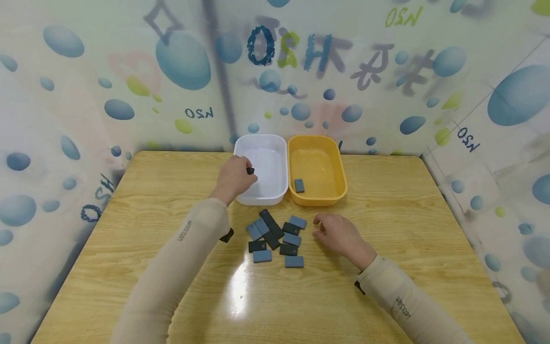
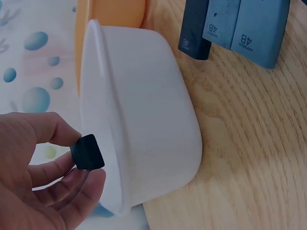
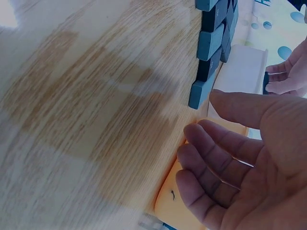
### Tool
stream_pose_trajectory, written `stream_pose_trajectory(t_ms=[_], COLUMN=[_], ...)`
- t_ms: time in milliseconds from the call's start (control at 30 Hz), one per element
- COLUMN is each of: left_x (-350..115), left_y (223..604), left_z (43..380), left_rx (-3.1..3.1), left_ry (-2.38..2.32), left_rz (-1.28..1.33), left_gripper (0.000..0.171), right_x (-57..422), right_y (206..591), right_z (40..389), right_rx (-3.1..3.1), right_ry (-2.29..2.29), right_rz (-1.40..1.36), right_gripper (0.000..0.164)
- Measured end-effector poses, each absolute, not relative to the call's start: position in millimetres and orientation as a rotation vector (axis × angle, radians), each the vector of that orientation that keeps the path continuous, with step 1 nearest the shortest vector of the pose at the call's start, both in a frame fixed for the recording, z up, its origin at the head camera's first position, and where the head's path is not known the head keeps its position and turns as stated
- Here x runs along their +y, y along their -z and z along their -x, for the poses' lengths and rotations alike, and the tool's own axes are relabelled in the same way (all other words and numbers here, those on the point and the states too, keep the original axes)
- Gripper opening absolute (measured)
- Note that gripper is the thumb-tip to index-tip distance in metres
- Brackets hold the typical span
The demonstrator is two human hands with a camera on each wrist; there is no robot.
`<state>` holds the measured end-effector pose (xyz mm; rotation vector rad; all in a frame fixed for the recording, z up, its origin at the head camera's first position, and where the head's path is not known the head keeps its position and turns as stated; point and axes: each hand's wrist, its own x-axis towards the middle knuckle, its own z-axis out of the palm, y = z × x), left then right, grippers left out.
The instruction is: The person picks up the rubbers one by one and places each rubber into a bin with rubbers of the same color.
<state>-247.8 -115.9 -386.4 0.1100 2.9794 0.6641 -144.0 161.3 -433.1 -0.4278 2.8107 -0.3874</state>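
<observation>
My left hand (image 1: 234,177) pinches a small black eraser (image 2: 87,152) between thumb and fingers, at the near left rim of the white bin (image 2: 153,105). My right hand (image 1: 339,235) is beside the pile with loosely bent fingers and nothing in its grasp; its palm shows in the right wrist view. Blue erasers, such as one at the near edge (image 1: 294,262), and black erasers, such as one at the left (image 1: 257,246), lie between the hands. Some overlap, and a few carry a "4B" print in the left wrist view. One blue eraser (image 1: 299,186) lies inside the yellow bin (image 1: 320,160).
Both bins stand side by side at the back of the wooden table (image 1: 386,200), near a patterned wall covering (image 1: 301,91). A dark piece (image 1: 227,235) shows beneath the left sleeve. Light glares off the tabletop near the front.
</observation>
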Motion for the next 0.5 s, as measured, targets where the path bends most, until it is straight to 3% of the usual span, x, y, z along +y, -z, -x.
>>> stream_pose_trajectory(t_ms=[500], left_x=[-103.3], left_y=[410.4], left_z=[262.7], left_rx=[2.921], left_ry=[-0.431], left_rz=[-0.064], left_gripper=[0.024], right_x=[162.4], right_y=[435.4], right_z=[143.5], right_rx=[2.820], right_ry=[0.418], right_rz=[0.423], right_gripper=[0.026])
